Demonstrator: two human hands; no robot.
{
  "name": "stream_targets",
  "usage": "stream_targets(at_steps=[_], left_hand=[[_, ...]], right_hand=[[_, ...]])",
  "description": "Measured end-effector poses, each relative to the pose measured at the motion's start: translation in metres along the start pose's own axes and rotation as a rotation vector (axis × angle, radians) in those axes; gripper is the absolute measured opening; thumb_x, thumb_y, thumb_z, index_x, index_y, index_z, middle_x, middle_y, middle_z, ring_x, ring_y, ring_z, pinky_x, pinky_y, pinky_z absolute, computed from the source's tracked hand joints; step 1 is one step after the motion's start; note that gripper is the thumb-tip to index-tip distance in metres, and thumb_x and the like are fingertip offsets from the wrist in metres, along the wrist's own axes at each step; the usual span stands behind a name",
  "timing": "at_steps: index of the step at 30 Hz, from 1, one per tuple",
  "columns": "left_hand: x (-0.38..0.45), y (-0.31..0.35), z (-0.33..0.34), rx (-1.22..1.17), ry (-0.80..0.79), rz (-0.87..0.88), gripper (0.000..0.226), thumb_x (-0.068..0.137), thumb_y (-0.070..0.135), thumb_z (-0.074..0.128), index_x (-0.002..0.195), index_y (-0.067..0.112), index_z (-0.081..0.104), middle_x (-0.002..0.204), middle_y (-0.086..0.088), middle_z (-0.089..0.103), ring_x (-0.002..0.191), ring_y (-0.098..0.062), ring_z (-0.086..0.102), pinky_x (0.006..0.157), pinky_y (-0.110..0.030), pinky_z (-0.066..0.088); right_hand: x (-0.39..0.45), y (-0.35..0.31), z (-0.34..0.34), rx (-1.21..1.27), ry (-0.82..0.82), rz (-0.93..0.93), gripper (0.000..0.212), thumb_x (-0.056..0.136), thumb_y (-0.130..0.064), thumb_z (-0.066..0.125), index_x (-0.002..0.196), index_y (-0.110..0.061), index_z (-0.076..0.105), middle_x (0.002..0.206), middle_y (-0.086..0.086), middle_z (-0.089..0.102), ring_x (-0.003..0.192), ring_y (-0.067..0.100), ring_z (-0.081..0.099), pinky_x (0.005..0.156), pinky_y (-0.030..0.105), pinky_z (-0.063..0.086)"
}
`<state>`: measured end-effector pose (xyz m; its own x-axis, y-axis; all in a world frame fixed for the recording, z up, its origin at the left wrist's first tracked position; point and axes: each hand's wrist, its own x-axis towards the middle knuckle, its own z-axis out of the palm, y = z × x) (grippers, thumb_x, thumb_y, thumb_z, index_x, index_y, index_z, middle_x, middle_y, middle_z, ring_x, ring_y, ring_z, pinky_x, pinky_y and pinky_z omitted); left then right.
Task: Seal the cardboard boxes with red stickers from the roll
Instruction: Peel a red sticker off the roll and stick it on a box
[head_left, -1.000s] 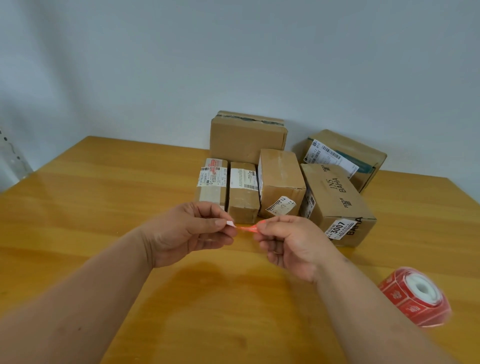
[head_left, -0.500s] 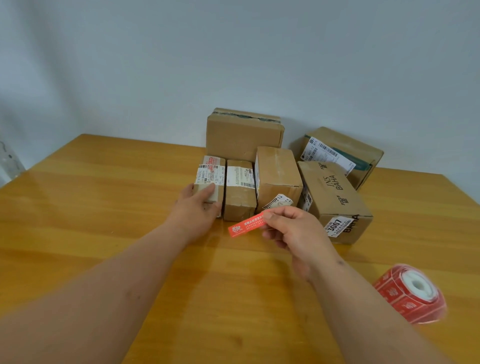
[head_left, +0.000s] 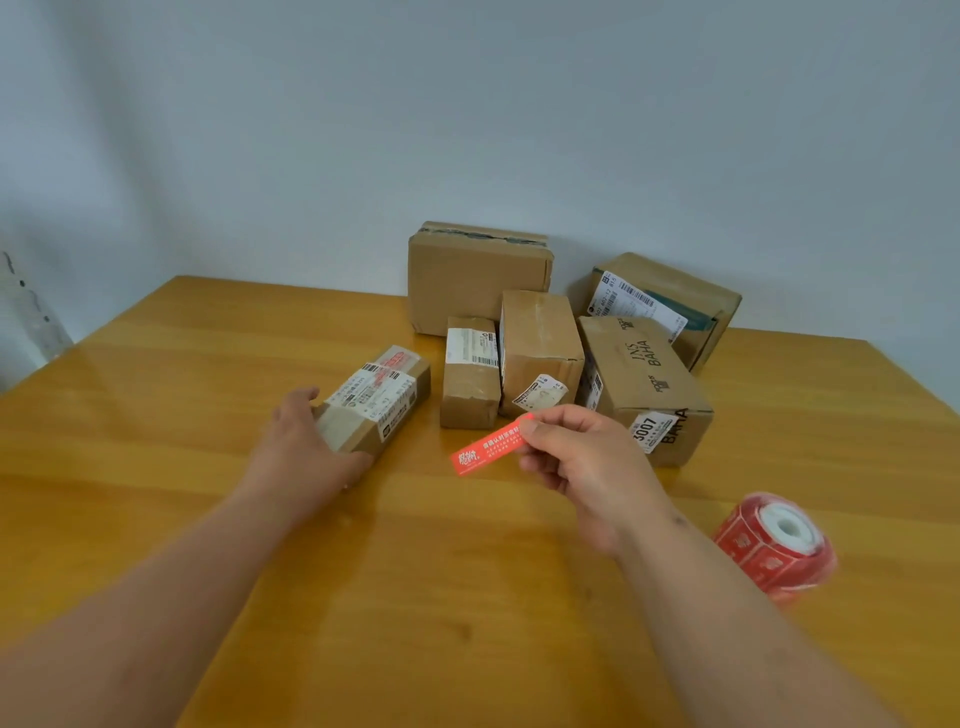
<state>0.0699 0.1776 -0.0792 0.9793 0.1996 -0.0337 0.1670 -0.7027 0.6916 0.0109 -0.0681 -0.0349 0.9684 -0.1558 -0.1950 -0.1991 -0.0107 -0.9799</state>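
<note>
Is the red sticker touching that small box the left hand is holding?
Apart. The head view shows bare table between the red sticker, pinched by the right hand, and the small box.

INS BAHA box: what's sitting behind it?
Behind the INS BAHA box sits a tilted box with a white shipping label, against the wall. Its lower part is hidden by the front box.

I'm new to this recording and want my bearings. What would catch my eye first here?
First, the red sticker pinched in the right hand above the middle of the wooden table. Next, the left hand gripping a small labelled box, apart from the cluster of boxes by the wall. The red sticker roll lies at the right.
</note>
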Motion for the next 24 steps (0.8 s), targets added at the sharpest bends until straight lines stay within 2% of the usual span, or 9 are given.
stream_targets(at_steps=[4, 7, 10, 13, 15, 18, 21, 22, 24], left_hand=[[-0.038, -0.020, -0.017, 0.059, -0.063, 0.039, 0.093, 0.066, 0.021, 0.081, 0.146, 0.019, 0.034, 0.135, -0.003, 0.045, 0.116, -0.023, 0.048, 0.093, -0.038, 0.046], [-0.065, -0.031, -0.031, -0.028, -0.180, 0.063, 0.088, 0.062, 0.016, 0.083, 0.140, 0.025, 0.042, 0.125, 0.003, 0.046, 0.106, -0.017, 0.051, 0.083, -0.035, 0.051], [-0.084, -0.034, -0.039, -0.060, -0.291, 0.098, 0.087, 0.056, 0.016, 0.082, 0.134, 0.031, 0.046, 0.121, 0.006, 0.049, 0.102, -0.013, 0.053, 0.081, -0.031, 0.052], [-0.099, -0.028, -0.037, -0.038, -0.381, 0.161, 0.089, 0.057, 0.017, 0.083, 0.135, 0.034, 0.045, 0.122, 0.009, 0.050, 0.105, -0.010, 0.053, 0.085, -0.031, 0.051], [-0.106, -0.022, -0.032, -0.037, -0.420, 0.209, 0.091, 0.060, 0.015, 0.084, 0.139, 0.033, 0.043, 0.126, 0.012, 0.049, 0.109, -0.008, 0.052, 0.090, -0.030, 0.051], [-0.115, -0.009, -0.021, -0.014, -0.440, 0.285, 0.091, 0.066, 0.015, 0.083, 0.143, 0.032, 0.038, 0.131, 0.014, 0.046, 0.115, -0.007, 0.049, 0.098, -0.028, 0.046], [-0.121, 0.002, -0.015, 0.007, -0.418, 0.339, 0.090, 0.068, 0.025, 0.085, 0.143, 0.033, 0.037, 0.133, 0.016, 0.040, 0.124, -0.008, 0.040, 0.107, -0.030, 0.037], [-0.122, 0.006, -0.016, 0.003, -0.388, 0.346, 0.084, 0.069, 0.032, 0.084, 0.140, 0.036, 0.039, 0.132, 0.018, 0.039, 0.124, -0.008, 0.038, 0.107, -0.032, 0.035], [-0.122, 0.013, -0.020, -0.113, -0.332, 0.306, 0.059, 0.074, 0.042, 0.078, 0.126, 0.040, 0.051, 0.129, 0.020, 0.042, 0.120, -0.007, 0.039, 0.102, -0.032, 0.037]], right_hand=[[-0.019, -0.003, 0.004, 0.000, -0.029, -0.039, 0.009, 0.087, -0.012, 0.066, 0.082, -0.015, 0.072, 0.074, 0.004, 0.072, 0.065, 0.013, 0.061, 0.061, 0.026, 0.043], [-0.036, -0.001, 0.010, -0.001, -0.037, -0.055, 0.007, 0.087, -0.012, 0.066, 0.083, -0.014, 0.072, 0.075, 0.004, 0.072, 0.065, 0.012, 0.060, 0.061, 0.026, 0.043], [-0.053, 0.004, 0.015, 0.001, -0.033, -0.054, 0.006, 0.087, -0.012, 0.066, 0.085, -0.013, 0.072, 0.076, 0.004, 0.072, 0.065, 0.012, 0.060, 0.062, 0.026, 0.043], [-0.068, 0.009, 0.017, 0.026, 0.009, -0.050, 0.005, 0.086, -0.011, 0.067, 0.085, -0.011, 0.072, 0.076, 0.005, 0.072, 0.062, 0.010, 0.060, 0.060, 0.023, 0.044], [-0.076, 0.011, 0.016, 0.074, 0.055, -0.046, 0.003, 0.086, -0.009, 0.068, 0.083, -0.009, 0.070, 0.075, 0.007, 0.072, 0.056, 0.006, 0.060, 0.054, 0.017, 0.045], [-0.085, 0.016, 0.013, 0.109, 0.135, -0.047, 0.002, 0.085, -0.008, 0.068, 0.084, -0.005, 0.069, 0.073, 0.008, 0.071, 0.051, 0.004, 0.059, 0.047, 0.012, 0.043], [-0.088, 0.024, 0.010, 0.106, 0.198, -0.053, 0.004, 0.083, -0.009, 0.070, 0.084, -0.005, 0.068, 0.076, 0.013, 0.071, 0.055, 0.009, 0.057, 0.053, 0.015, 0.047], [-0.088, 0.026, 0.009, 0.112, 0.215, -0.055, 0.004, 0.083, -0.008, 0.070, 0.083, -0.005, 0.068, 0.076, 0.013, 0.072, 0.056, 0.010, 0.057, 0.057, 0.017, 0.049], [-0.086, 0.027, 0.010, 0.107, 0.237, -0.062, 0.004, 0.082, -0.008, 0.071, 0.081, -0.005, 0.068, 0.074, 0.011, 0.072, 0.056, 0.009, 0.057, 0.063, 0.023, 0.050]])
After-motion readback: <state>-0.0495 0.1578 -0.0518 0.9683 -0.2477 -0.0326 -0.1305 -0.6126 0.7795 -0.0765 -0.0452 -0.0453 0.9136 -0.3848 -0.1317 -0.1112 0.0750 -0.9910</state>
